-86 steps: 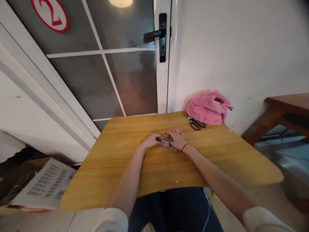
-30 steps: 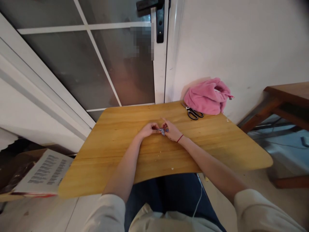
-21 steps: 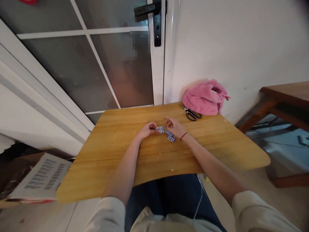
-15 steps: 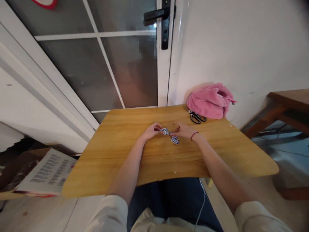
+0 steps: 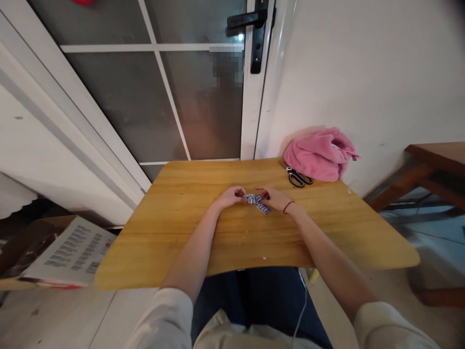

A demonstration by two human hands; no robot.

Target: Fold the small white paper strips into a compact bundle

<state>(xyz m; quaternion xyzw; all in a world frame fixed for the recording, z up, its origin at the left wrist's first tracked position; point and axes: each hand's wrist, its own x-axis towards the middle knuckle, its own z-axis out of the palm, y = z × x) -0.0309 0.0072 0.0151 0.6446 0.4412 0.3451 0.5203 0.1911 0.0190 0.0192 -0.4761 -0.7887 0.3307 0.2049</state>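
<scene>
While our left hand pinched small blue-and-white pieces at the middle of the wooden table, our right hand, narrowly curled, touched their right side; we could not tell whether it gripped any.

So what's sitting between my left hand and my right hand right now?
In the head view, small blue-and-white printed pieces fill the gap between your left hand and right hand.

Printed pieces: looked papery.
Tabletop: looked wooden, smooth, lightly glossy.
Pink bundle: appeared plush, matt cloth.
</scene>
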